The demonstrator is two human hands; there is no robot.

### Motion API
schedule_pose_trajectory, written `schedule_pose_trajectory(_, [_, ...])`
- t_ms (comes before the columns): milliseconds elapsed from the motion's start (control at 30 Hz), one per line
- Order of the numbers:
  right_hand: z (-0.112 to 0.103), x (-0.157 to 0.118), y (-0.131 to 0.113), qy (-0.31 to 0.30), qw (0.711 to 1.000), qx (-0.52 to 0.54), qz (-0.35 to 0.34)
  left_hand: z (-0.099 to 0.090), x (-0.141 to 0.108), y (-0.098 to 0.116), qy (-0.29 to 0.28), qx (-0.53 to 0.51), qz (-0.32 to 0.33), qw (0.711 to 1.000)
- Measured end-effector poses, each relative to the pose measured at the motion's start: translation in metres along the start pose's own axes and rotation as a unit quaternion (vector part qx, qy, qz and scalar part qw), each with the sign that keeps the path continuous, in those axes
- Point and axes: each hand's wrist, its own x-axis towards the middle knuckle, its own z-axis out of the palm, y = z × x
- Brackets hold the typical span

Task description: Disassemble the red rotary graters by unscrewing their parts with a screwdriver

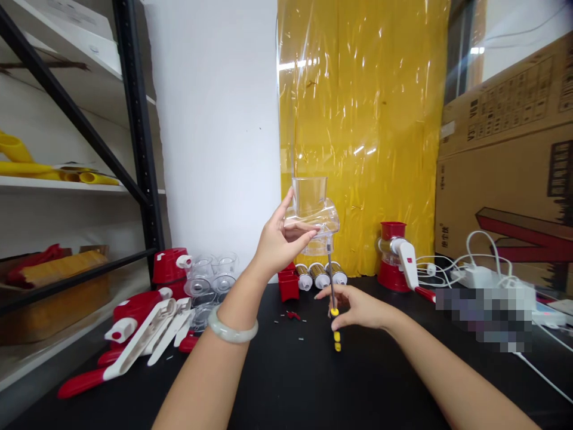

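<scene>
My left hand (280, 242) grips a clear plastic housing (311, 212) with an open cylindrical top and holds it raised above the black table. A pale bangle circles the left wrist. My right hand (351, 307) has its fingers around a screwdriver (335, 322) with a yellow and black handle. The screwdriver stands nearly upright, its tip at the underside of the clear housing. Below the housing, small metal pins and a small red piece (293, 315) lie on the table.
Red and white handles (134, 343), red bases (170, 266) and clear parts (206, 283) are at left. Behind my hands stand a red box (289, 285) and metal-and-white cylinders (319, 276). An assembled red grinder (394, 257), white cables and a carton (505, 155) are at right.
</scene>
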Motion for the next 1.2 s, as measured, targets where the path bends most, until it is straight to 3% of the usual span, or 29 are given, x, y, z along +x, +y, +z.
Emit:
schedule_pose_trajectory(100, [0.0, 0.0, 0.002, 0.025, 0.999, -0.046, -0.002, 0.0, 0.001, -0.001, 0.001, 0.001, 0.002, 1.0])
schedule_pose_trajectory(267, [-0.002, -0.003, -0.001, -0.063, 0.998, 0.03, -0.005, 0.0, 0.001, -0.002, 0.002, 0.007, 0.002, 1.0])
schedule_pose_trajectory(433, [0.0, 0.0, 0.001, 0.019, 0.998, -0.047, 0.026, 0.001, 0.0, -0.001, 0.004, 0.005, 0.001, 1.0])
schedule_pose_trajectory(633, [-0.008, -0.005, 0.0, -0.085, 0.996, 0.024, 0.007, 0.001, 0.0, 0.001, 0.003, 0.007, 0.005, 1.0])
schedule_pose_trajectory(833, [-0.002, 0.001, 0.008, 0.0, 0.998, -0.057, 0.032, 0.001, 0.001, 0.001, 0.011, -0.001, -0.004, 1.0])
schedule_pose_trajectory(933, [-0.003, 0.002, 0.01, -0.017, 0.999, -0.042, 0.022, 0.0, 0.001, 0.0, 0.015, -0.004, -0.008, 1.0])
schedule_pose_trajectory(1067, [-0.003, 0.0, 0.008, -0.088, 0.995, 0.022, 0.03, -0.003, 0.002, -0.002, 0.022, -0.009, -0.017, 1.0])
schedule_pose_trajectory(1200, [-0.001, 0.0, 0.005, -0.104, 0.993, 0.04, 0.034, -0.014, 0.007, -0.004, 0.076, -0.015, -0.03, 0.997])
